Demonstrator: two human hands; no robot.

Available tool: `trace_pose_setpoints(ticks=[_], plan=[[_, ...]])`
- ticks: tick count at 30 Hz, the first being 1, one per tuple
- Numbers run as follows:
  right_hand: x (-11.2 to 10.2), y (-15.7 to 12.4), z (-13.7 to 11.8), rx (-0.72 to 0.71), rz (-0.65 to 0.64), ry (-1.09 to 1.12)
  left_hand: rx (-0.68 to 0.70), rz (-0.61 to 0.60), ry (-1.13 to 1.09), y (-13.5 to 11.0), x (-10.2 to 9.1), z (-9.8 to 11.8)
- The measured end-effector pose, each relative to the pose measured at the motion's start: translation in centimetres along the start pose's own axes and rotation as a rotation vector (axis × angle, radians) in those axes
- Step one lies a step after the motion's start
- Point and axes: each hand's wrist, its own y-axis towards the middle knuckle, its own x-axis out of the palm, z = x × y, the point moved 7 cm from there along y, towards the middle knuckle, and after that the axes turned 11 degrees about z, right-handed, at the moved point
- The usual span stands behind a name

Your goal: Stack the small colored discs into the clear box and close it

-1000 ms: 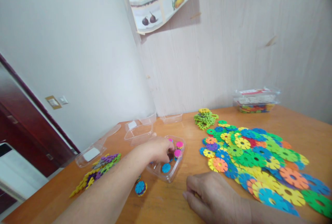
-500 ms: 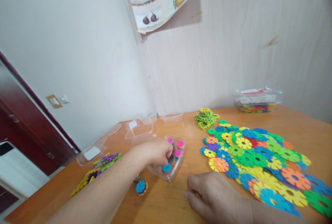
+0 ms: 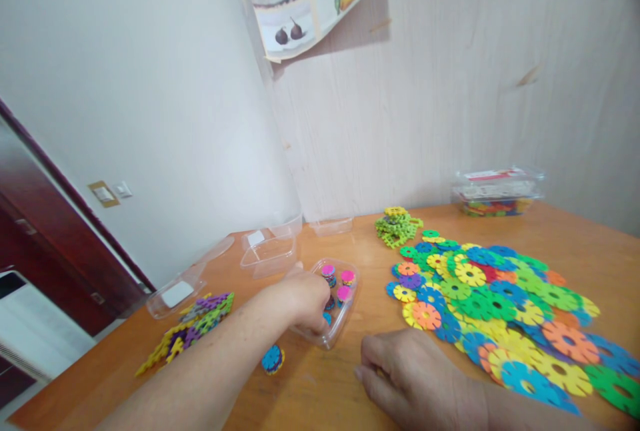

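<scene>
My left hand [image 3: 311, 301] reaches into a clear plastic container [image 3: 336, 334], its fingers curled downward; the forearm and knuckles hide whatever they hold. Inside the container stand small stacks of notched plastic discs, among them a pink-topped stack [image 3: 347, 277], with a blue disc [image 3: 327, 318] partly covered by my fingers. Below my left wrist, on the table, sits another stack with a blue top [image 3: 273, 359]. My right hand [image 3: 400, 371] rests closed on the table to the right of the container, and its curled fingers conceal what may be in them.
Large flower-shaped discs [image 3: 483, 308] spread across the table's right side. Green interlocking pieces [image 3: 397, 228] pile up behind, near a lidded clear box [image 3: 497, 192]. At left lie purple and yellow pieces [image 3: 193, 324], a clear tub [image 3: 269, 254] and clear lids [image 3: 175, 294].
My left hand has shifted slightly toward me inside the container, covering more of the blue disc and uncovering a pink-topped stack behind. My right hand has stayed in place.
</scene>
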Motion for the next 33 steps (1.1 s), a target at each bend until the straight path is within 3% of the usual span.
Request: trace_pose_setpoints(ticks=[9,23,33], plan=[[0.2,0.1,0.1,-0.025,0.014,-0.027,-0.061,0.049,-0.006,0.1,0.0,-0.4],[0.1,0.1,0.0,-0.036,0.021,-0.005,-0.057,0.004,-0.036,-0.3,0.1,-0.4],[0.3,0.1,0.1,-0.031,0.019,-0.027,-0.119,0.066,-0.076,-0.1,-1.5,-3.0]])
